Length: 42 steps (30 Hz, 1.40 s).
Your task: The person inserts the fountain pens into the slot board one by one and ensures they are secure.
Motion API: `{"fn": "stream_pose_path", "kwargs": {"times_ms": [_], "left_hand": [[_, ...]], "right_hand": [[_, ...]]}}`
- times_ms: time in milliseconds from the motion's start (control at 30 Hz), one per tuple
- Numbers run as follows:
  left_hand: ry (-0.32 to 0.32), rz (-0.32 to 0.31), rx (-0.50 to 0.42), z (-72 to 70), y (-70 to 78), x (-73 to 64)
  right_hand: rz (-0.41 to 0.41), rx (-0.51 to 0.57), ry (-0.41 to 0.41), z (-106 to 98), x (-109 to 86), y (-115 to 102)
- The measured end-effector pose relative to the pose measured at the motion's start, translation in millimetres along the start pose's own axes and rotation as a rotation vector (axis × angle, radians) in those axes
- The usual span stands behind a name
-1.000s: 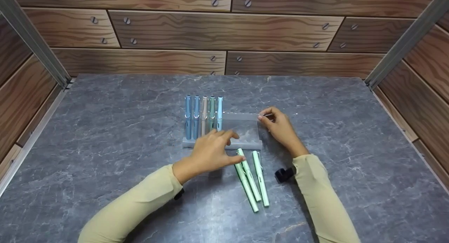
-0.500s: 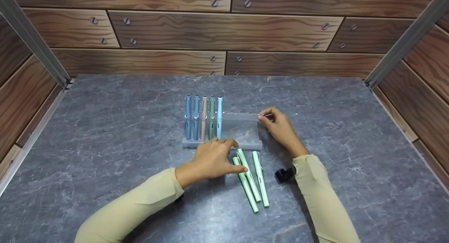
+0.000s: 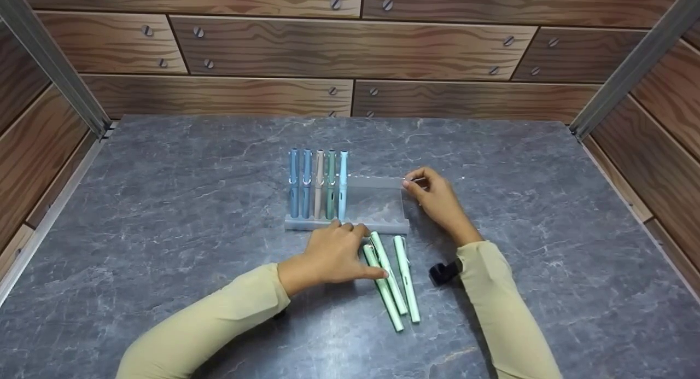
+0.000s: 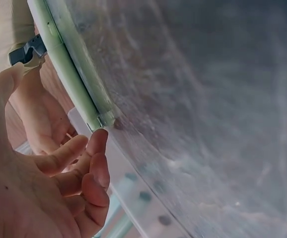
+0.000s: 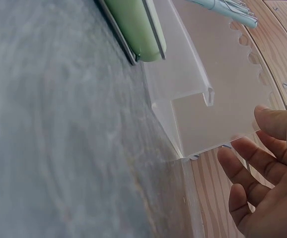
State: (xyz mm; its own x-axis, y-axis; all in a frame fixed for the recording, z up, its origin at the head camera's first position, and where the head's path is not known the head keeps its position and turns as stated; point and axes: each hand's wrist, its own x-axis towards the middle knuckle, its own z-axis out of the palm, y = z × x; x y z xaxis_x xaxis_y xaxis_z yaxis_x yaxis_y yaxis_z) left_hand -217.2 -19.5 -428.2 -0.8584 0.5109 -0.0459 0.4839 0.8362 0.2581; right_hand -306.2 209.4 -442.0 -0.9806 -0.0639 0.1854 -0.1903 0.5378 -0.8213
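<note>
A clear pen rack [image 3: 377, 201] stands mid-table, its left half filled with several upright capped pens in blues, greyish pink, dark green and light blue [image 3: 343, 187]. My right hand [image 3: 436, 201] pinches the rack's upper right corner; the right wrist view shows thumb and fingers at the edge of the clear panel [image 5: 223, 84]. In front of the rack lie three mint-green pens [image 3: 406, 280], two of them side by side. Over those two reaches my left hand [image 3: 336, 253], thumb across the pens and fingers near their cap ends. In the left wrist view its fingertips are right at one pen's end [image 4: 66, 64].
The grey marbled table [image 3: 191, 204] spreads around the rack. Wood-patterned panels [image 3: 350, 48] rise behind and at both sides, with metal posts [image 3: 629, 62] at the corners. A black wrist camera [image 3: 444, 272] sits at the right cuff.
My left hand has moved down from in front of the rack toward the near pens, uncovering the lower ends of the racked pens. The right hand has stayed at the rack's corner.
</note>
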Motion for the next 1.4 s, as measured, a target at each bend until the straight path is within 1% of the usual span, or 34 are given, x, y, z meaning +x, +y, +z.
{"fn": "stream_pose_path", "kwargs": {"times_ms": [200, 367, 467, 767, 933, 1100, 1400], "left_hand": [[-0.043, -0.003, 0.055, 2.4, 3.2, 1.0], [-0.091, -0.020, 0.091, 3.9, 5.9, 2.1], [-0.108, -0.025, 0.107, 5.6, 6.8, 2.8], [-0.113, -0.023, 0.121, 7.5, 8.6, 2.5], [-0.107, -0.017, 0.120, 7.4, 9.5, 2.7], [-0.102, -0.020, 0.101, 6.9, 8.9, 3.0], [-0.112, -0.033, -0.041, 3.8, 3.3, 3.8]], "right_hand": [[0.000, 0.007, 0.000, -0.4, -0.8, -0.2], [0.008, 0.004, -0.001, -0.2, -1.0, 0.0], [0.002, 0.001, 0.003, -0.2, -1.3, 0.6], [-0.012, -0.004, 0.009, 1.0, -1.1, 4.5], [0.004, 0.002, 0.002, 0.7, -1.5, 2.9], [0.020, 0.008, -0.008, -0.1, -0.7, 0.9], [0.025, -0.004, -0.020, 0.4, 1.1, 1.9]]}}
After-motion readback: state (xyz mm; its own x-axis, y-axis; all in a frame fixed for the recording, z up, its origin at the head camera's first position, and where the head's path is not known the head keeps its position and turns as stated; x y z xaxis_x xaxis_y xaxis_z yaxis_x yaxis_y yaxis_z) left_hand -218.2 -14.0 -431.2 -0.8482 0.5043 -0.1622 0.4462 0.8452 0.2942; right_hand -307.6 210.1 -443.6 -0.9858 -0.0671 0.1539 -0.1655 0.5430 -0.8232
